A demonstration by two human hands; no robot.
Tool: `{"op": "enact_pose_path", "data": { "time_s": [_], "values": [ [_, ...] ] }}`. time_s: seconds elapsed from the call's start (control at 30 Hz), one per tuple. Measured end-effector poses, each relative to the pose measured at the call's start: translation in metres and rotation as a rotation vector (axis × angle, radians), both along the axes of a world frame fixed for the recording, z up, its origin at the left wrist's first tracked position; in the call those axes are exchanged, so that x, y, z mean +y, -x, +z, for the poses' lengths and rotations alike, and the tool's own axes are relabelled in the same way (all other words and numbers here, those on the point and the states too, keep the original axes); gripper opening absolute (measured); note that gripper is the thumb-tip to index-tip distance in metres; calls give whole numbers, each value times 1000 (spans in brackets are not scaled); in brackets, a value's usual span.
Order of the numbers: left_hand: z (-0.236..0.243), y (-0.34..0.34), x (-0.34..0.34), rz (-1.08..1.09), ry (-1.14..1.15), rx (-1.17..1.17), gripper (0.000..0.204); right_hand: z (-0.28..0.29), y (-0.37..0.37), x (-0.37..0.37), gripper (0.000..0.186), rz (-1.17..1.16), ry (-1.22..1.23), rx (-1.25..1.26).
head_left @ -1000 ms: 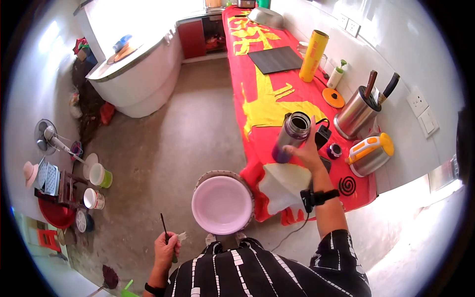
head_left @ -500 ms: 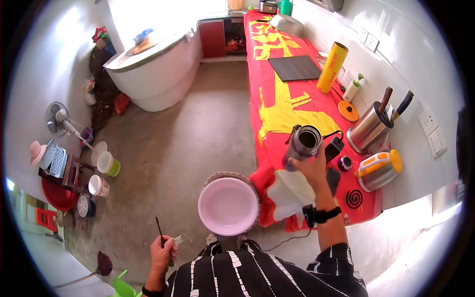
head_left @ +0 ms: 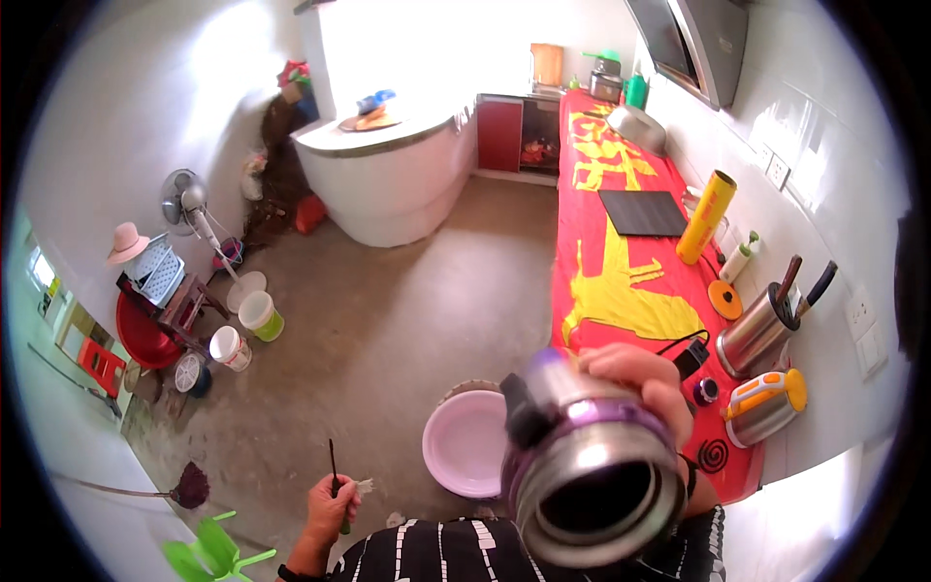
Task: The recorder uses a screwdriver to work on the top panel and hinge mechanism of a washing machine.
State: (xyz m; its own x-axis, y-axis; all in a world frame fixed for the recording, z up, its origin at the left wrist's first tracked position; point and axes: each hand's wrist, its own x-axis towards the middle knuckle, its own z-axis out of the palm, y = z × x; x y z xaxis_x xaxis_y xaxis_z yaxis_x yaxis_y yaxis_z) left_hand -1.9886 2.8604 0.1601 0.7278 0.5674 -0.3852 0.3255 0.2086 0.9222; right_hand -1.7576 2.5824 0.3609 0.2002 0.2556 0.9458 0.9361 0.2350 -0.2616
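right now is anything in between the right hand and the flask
Nothing visible: the right hand is wrapped directly around the flask, though its palm side is hidden from this view.

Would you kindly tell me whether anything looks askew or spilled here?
The flask in the right hand looks odd: it is uncapped and tilted, with its open end facing the camera. No spill is visible.

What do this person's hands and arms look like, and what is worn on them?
The left hand and right hand are both gloveless. A black band circles the left wrist. At the right arm shows a black sleeve with broken white stripes; most of that forearm is hidden.
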Motion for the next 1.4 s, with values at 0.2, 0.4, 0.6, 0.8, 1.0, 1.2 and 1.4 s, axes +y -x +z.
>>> {"op": "enact_pose_path", "data": {
  "time_s": [0.2, 0.4, 0.6, 0.8, 1.0, 1.2, 1.4],
  "values": [
    [-4, 56, 35, 12, -193, -117, 10, 28, 31, 60, 34, 220, -54, -145],
    [3, 84, 75, 60, -127, -35, 12, 47, 94, 100, 32, 55, -175, -72],
    [-2, 127, 103, 129, -152, -35, 12, 60, 128, 137, 33, 190, -345, -112],
    [-6, 139, 100, 138, -80, -7, 10, 74, 170, 142, 42, 120, -449, 65],
    [6, 145, 91, 107, -178, -42, 9, 79, 188, 136, 51, 115, -435, 266],
    [4, 143, 91, 101, 31, -148, 9, 99, 193, 138, 44, 144, -484, 58],
    [20, 140, 79, 98, -255, -43, 9, 99, 151, 131, 37, 316, -490, -441]
  ]
}}
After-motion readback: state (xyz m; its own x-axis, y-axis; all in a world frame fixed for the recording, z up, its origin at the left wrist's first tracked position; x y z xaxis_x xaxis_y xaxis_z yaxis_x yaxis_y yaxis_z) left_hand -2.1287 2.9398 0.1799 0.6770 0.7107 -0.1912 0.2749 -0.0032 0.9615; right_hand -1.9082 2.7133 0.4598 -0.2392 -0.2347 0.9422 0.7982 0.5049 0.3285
